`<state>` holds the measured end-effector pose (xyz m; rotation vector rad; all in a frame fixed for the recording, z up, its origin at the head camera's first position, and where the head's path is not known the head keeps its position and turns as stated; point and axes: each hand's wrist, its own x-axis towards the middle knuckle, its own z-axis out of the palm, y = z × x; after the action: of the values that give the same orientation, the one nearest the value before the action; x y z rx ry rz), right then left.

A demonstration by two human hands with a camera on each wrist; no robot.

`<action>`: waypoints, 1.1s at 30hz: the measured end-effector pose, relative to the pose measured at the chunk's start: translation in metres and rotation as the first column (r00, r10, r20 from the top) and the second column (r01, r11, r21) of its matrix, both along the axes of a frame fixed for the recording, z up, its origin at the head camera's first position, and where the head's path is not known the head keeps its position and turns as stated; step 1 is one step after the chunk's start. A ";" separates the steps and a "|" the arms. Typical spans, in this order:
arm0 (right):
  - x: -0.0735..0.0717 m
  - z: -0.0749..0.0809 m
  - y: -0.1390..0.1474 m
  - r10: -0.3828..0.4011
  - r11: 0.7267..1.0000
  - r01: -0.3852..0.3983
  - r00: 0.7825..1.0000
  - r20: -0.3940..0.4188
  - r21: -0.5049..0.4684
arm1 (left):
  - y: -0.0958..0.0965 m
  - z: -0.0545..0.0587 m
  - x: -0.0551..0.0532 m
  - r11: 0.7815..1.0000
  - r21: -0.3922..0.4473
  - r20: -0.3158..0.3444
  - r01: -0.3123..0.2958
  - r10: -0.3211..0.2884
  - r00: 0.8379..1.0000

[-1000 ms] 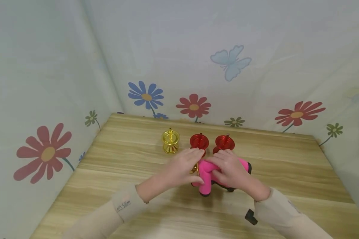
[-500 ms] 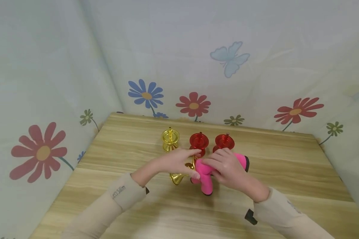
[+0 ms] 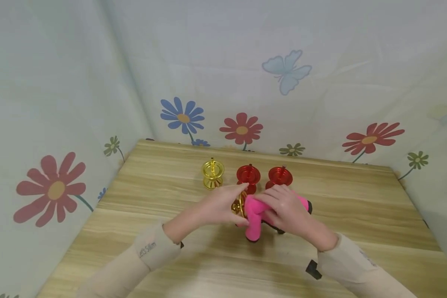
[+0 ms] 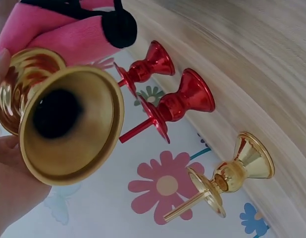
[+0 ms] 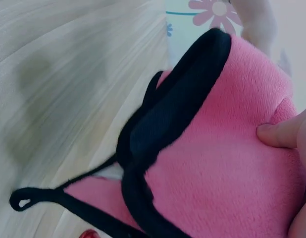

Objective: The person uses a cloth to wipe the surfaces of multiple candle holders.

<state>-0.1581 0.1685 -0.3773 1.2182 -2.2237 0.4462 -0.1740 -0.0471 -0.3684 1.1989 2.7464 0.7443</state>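
In the head view my left hand (image 3: 217, 205) grips a gold candle holder (image 3: 238, 206) by its dish, between the thumb and fingers. The left wrist view shows its hollow flared base (image 4: 96, 134) turned toward the camera, dark inside. A pink plush cloth (image 3: 254, 225) with black edging is pinched in my right hand (image 3: 288, 209) and touches the holder's dish side. The right wrist view shows the cloth's black-bound edges (image 5: 168, 114) and a small black loop (image 5: 24, 198); my thumb (image 5: 279, 135) presses into the pile. Part of the dish hides behind cloth and fingers.
Behind the hands stand a gold candle holder (image 3: 212, 171), a red candle holder (image 3: 248, 176) and another red candle holder (image 3: 280, 176), all upright in a row. A flowered curtain (image 3: 193, 74) borders the wooden table (image 3: 152, 178) at the back and sides.
The gold candle holder has turned in my left hand: half a second ago its flared base showed toward the left, and now it is mostly hidden. The cloth shifts slightly against it.
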 end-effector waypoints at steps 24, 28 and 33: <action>0.002 -0.005 0.022 -0.037 0.967 0.087 0.977 0.208 -0.239 | 0.002 -0.017 0.008 0.919 0.320 0.222 -0.231 0.164 0.961; 0.004 -0.008 0.016 -0.020 0.964 0.079 0.974 0.225 -0.254 | 0.008 -0.018 0.010 0.899 0.368 0.231 -0.236 0.158 0.960; 0.008 -0.011 0.010 0.009 0.957 0.069 0.964 0.265 -0.283 | 0.010 -0.022 0.011 0.866 0.440 0.235 -0.239 0.146 0.961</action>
<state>-0.1504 0.1787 -0.3883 1.0145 -2.2868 0.9362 -0.1633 -0.0368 -0.3901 0.8411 2.6240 1.5270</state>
